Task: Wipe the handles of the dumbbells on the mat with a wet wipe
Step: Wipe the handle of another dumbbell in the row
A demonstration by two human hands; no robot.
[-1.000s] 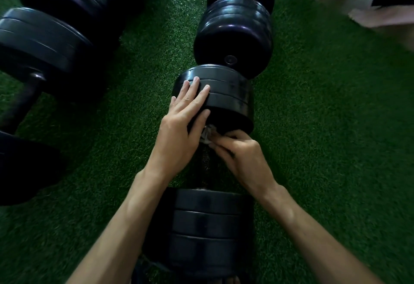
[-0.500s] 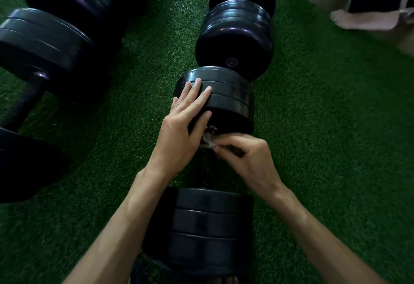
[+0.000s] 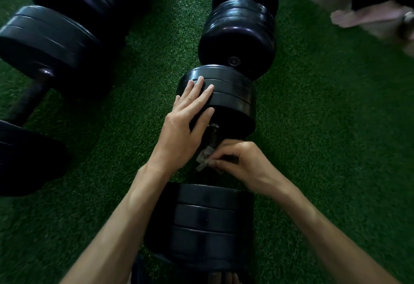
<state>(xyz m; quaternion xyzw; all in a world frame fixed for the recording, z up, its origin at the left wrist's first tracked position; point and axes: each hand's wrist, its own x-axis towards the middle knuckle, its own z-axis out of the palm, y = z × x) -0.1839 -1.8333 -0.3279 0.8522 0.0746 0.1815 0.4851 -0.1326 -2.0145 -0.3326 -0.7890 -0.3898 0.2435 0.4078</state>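
A person kneels over a black dumbbell (image 3: 208, 171) lying lengthwise on the green mat (image 3: 324, 138). The left hand (image 3: 186, 124) lies flat on the far stack of plates (image 3: 220, 95), its grip spread, fingers straight and the thumb resting on the plate's inner face. That placement most likely steadies the dumbbell so it cannot roll while the bar is rubbed. The right hand (image 3: 242, 162) has its grip curled, pinching a crumpled grey wet wipe (image 3: 205, 157) against the handle (image 3: 212, 133), roughly at the middle of the bar between the far plates and the near plates (image 3: 208, 221). The upper part of the handle shows bare and dark above the wipe; the lower part is hidden under the hand.

A second dumbbell (image 3: 239, 30) lies end to end beyond the first, nearly touching it, and a third dumbbell (image 3: 49, 44) rests at the left, its handle running down toward the edge of the view. Judging by that, more handles remain to be wiped.

At the upper right a bare foot (image 3: 367, 17) stands on the floor just off the mat. No brand, label or writing can be read on any plate or handle.
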